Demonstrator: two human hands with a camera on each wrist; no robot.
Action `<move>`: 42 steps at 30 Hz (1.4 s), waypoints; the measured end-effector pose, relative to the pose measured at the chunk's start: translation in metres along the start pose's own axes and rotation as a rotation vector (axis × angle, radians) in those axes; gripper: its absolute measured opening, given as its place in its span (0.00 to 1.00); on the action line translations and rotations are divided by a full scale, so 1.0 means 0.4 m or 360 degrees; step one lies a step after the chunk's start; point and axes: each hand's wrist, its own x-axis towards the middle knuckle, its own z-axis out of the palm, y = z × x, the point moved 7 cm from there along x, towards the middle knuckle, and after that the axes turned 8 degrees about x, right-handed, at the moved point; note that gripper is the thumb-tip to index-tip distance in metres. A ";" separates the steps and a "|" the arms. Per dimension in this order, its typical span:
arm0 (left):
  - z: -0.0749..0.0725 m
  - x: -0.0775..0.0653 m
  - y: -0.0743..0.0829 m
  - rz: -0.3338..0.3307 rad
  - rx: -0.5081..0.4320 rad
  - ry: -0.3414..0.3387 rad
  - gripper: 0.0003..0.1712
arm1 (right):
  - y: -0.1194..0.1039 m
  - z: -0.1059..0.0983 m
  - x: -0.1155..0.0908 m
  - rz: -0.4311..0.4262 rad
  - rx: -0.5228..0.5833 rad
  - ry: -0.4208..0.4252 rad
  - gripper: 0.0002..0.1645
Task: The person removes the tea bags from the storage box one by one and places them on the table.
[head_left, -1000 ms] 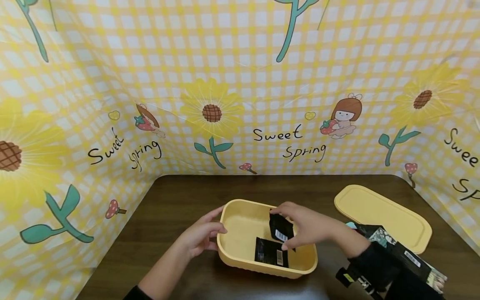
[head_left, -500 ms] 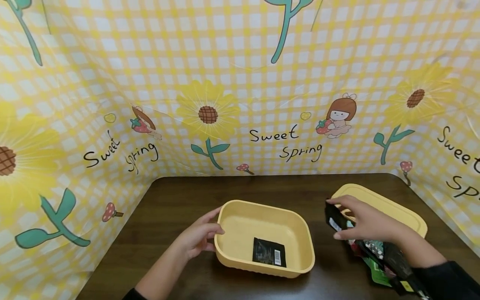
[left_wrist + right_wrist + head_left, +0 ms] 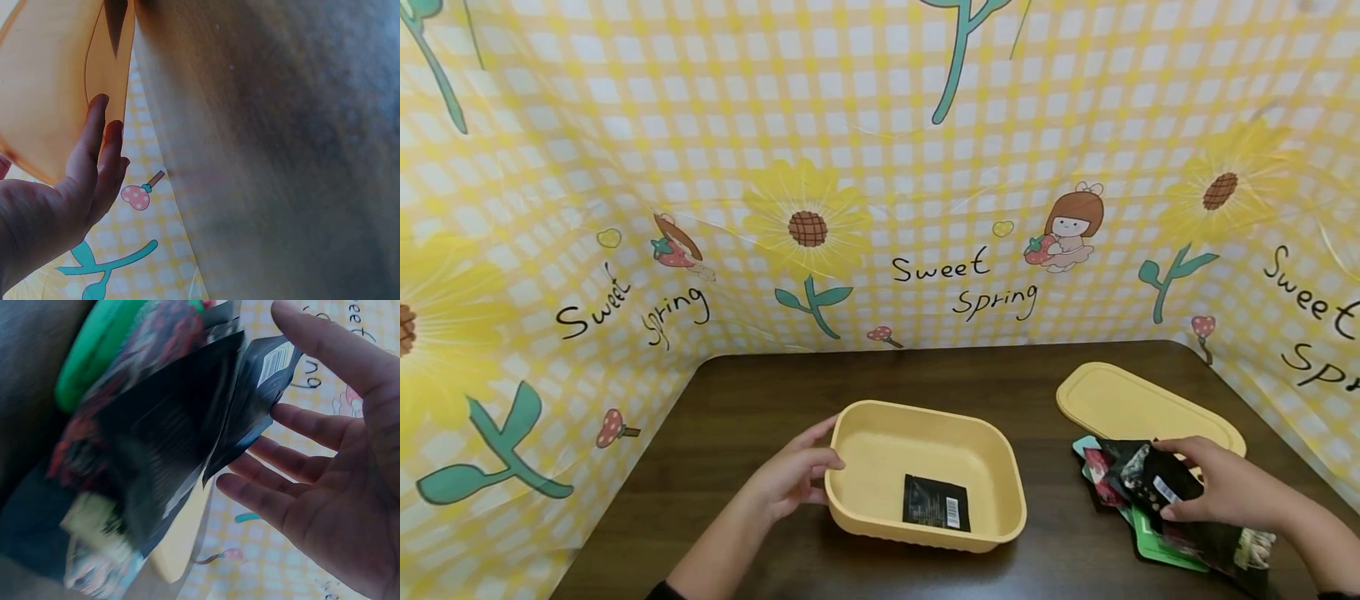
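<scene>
My left hand [image 3: 790, 479] grips the left wall of a pale yellow plastic box [image 3: 925, 412], thumb over the rim and fingers outside; the left wrist view shows these fingers [image 3: 97, 131] along the wall. A flat black packet [image 3: 936, 503] with a barcode lies inside the box. Over a pile of packets at the right is my right hand [image 3: 1217, 487], its fingers spread around a second black barcoded packet [image 3: 1172, 483] on top. In the right wrist view that packet [image 3: 253, 400] meets the fingertips, and the thumb [image 3: 312, 331] stands apart from it.
A yellow lid [image 3: 1135, 400] lies flat behind the pile. Green [image 3: 1165, 546], red [image 3: 1101, 475] and dark printed packets overlap beneath the right hand. The dark wooden table [image 3: 760, 383] ends against a yellow checked cloth [image 3: 850, 317].
My right hand has lifted one black packet out of the box and carried it right onto the pile, where its fingers have spread. The left hand stays on the box.
</scene>
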 end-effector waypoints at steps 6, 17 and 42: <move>0.002 0.000 0.002 -0.0003 0.0012 -0.0003 0.54 | 0.023 0.016 -0.014 -0.0016 -0.0074 0.0025 0.48; 0.003 0.004 0.006 -0.0017 0.0008 0.0008 0.53 | -0.014 0.011 0.001 -0.0037 -0.0198 0.0037 0.50; 0.019 0.007 0.009 0.0012 0.0002 -0.0038 0.54 | -0.630 0.311 0.326 -0.0815 -0.0217 -0.0477 0.36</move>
